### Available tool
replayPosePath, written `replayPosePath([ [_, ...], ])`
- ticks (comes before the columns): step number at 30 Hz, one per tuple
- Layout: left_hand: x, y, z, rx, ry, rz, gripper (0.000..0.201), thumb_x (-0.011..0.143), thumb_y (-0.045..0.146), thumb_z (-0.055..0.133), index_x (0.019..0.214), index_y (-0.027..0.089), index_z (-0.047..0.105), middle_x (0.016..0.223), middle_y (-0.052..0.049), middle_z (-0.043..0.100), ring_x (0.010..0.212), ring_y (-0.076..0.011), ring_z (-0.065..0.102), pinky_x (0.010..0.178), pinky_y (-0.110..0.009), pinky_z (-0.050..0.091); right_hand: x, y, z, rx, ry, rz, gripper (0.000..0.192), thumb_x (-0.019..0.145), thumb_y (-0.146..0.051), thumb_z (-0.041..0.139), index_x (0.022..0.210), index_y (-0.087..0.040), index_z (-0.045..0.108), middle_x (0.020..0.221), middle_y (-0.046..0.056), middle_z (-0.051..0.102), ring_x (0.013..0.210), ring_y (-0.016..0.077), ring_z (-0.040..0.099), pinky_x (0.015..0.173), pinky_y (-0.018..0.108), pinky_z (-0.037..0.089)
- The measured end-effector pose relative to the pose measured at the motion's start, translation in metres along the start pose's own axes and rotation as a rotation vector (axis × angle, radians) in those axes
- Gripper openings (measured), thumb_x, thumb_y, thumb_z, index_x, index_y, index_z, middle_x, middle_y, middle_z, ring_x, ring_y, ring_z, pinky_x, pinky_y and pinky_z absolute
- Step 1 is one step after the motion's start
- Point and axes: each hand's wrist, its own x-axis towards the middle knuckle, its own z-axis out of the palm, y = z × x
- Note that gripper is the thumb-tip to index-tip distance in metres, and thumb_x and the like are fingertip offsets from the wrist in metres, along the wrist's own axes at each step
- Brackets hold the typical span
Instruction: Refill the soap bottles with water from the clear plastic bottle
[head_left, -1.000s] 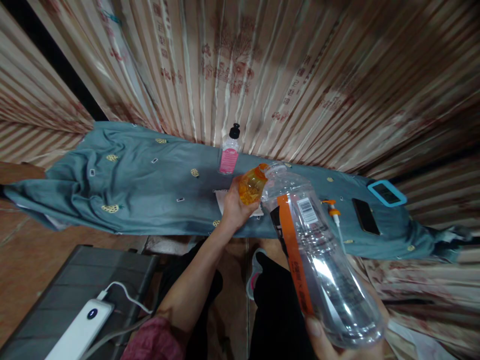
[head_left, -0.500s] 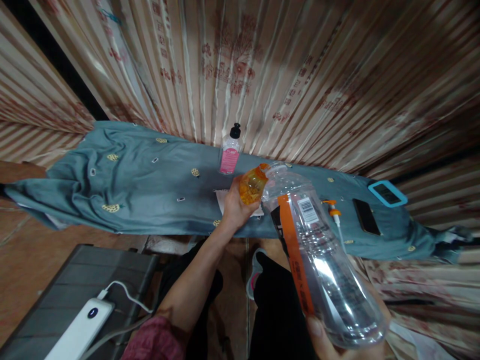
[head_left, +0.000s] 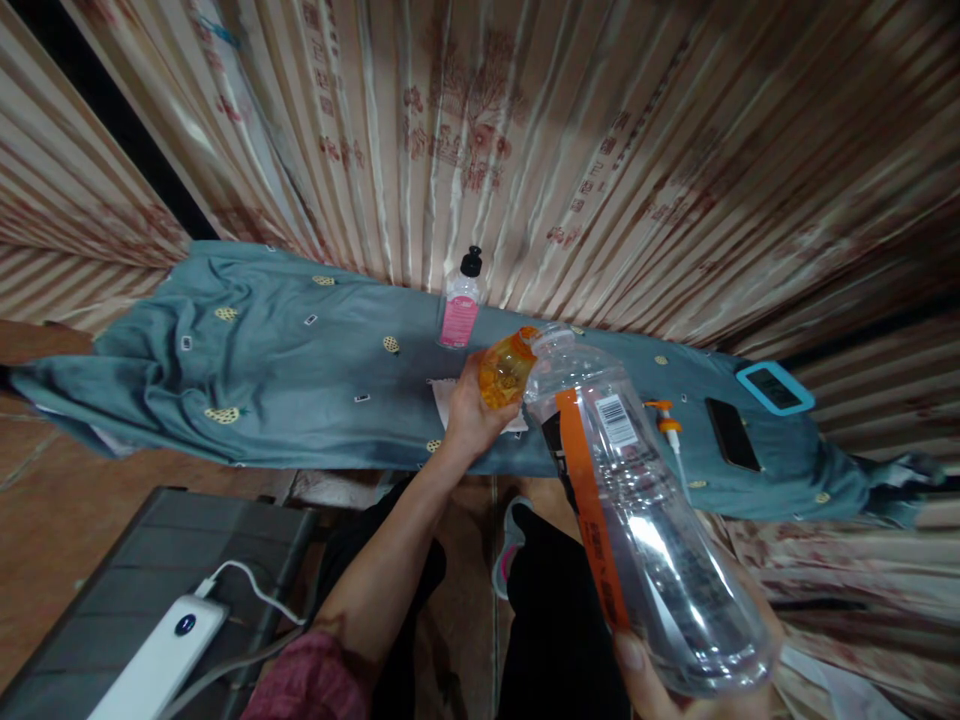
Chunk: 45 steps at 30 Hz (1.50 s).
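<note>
My left hand [head_left: 474, 412] is closed around a small orange see-through bottle [head_left: 507, 370], tilted with its mouth toward the right. My right hand [head_left: 675, 685] grips the lower end of a large clear plastic bottle [head_left: 645, 500] with an orange and black label. The big bottle is tipped, and its neck meets the mouth of the orange bottle. I cannot make out any liquid passing between them. Under my left hand lies a whitish cloth [head_left: 444, 398]. An orange pump top [head_left: 666, 420] with a white tube rests on the covered table, right of the big bottle.
A bottle with a pink label and black cap [head_left: 460, 310] stands at the table's back. A phone [head_left: 732, 434] and a blue-framed device [head_left: 775, 388] lie on the green tablecloth [head_left: 300, 360]. A white power bank [head_left: 161, 660] with cables sits on a grey stool [head_left: 142, 560].
</note>
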Motion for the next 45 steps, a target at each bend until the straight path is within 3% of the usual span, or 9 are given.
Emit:
replayPosePath([
  [4,0.0,0.001,0.0,0.015,0.001,-0.007,0.068,0.064,0.02,0.082,0.125,0.022,0.052,0.117,-0.008,0.071,0.108,-0.027,0.071,0.099,-0.045,0.056,0.001,-0.007,0.002,-0.007,0.032,0.059,0.104,0.066,-0.075,0.074,0.15,-0.018,0.049,0.129,0.018,0.063,0.11,0.0416,0.064,0.097,0.061,0.048],
  [12,0.0,0.004,-0.001,0.041,0.001,-0.012,0.068,0.063,0.016,0.081,0.125,0.022,0.052,0.118,-0.008,0.071,0.107,-0.0264,0.071,0.097,-0.044,0.057,0.0,-0.007,0.001,-0.001,0.007,0.036,0.105,0.068,-0.071,0.077,0.15,-0.013,0.047,0.13,0.018,0.062,0.112,0.0374,0.063,0.095,0.05,0.048],
  [22,-0.001,0.0,-0.001,0.036,0.007,0.008,0.069,0.063,0.017,0.082,0.125,0.023,0.052,0.118,-0.008,0.07,0.108,-0.0276,0.071,0.098,-0.047,0.058,0.002,-0.009,0.001,-0.008,0.014,0.036,0.105,0.071,-0.072,0.073,0.152,-0.01,0.045,0.128,0.02,0.061,0.111,0.0378,0.062,0.096,0.053,0.048],
  [29,0.0,-0.002,-0.001,0.037,0.006,0.026,0.067,0.065,0.02,0.082,0.125,0.023,0.053,0.116,-0.007,0.071,0.105,-0.0264,0.071,0.096,-0.045,0.058,0.003,0.003,-0.003,0.024,-0.038,-0.09,0.103,0.069,-0.061,0.081,0.154,-0.015,0.043,0.131,0.016,0.061,0.11,0.0331,0.062,0.09,0.044,0.049],
  [34,0.0,-0.001,-0.002,0.039,-0.001,0.03,0.071,0.063,0.018,0.083,0.126,0.022,0.051,0.117,-0.008,0.071,0.106,-0.0273,0.071,0.096,-0.046,0.058,0.003,-0.004,-0.001,-0.003,0.005,-0.007,0.102,0.071,-0.067,0.076,0.152,-0.014,0.046,0.129,0.016,0.062,0.11,0.0333,0.063,0.092,0.046,0.049],
  [39,-0.001,0.0,-0.002,0.025,0.0,0.035,0.07,0.063,0.017,0.082,0.126,0.024,0.051,0.115,-0.005,0.071,0.104,-0.0248,0.071,0.095,-0.043,0.058,0.003,0.009,-0.005,-0.01,-0.068,-0.14,0.105,0.068,-0.059,0.082,0.154,-0.013,0.043,0.13,0.019,0.06,0.11,0.0352,0.063,0.087,0.046,0.051],
  [45,0.0,0.005,-0.002,0.047,0.006,0.021,0.067,0.063,0.017,0.082,0.123,0.027,0.053,0.113,-0.004,0.071,0.102,-0.0244,0.071,0.094,-0.043,0.058,0.002,-0.007,-0.001,-0.011,-0.019,0.018,0.101,0.074,-0.064,0.075,0.152,-0.007,0.043,0.13,0.024,0.057,0.114,0.0402,0.06,0.095,0.06,0.046],
])
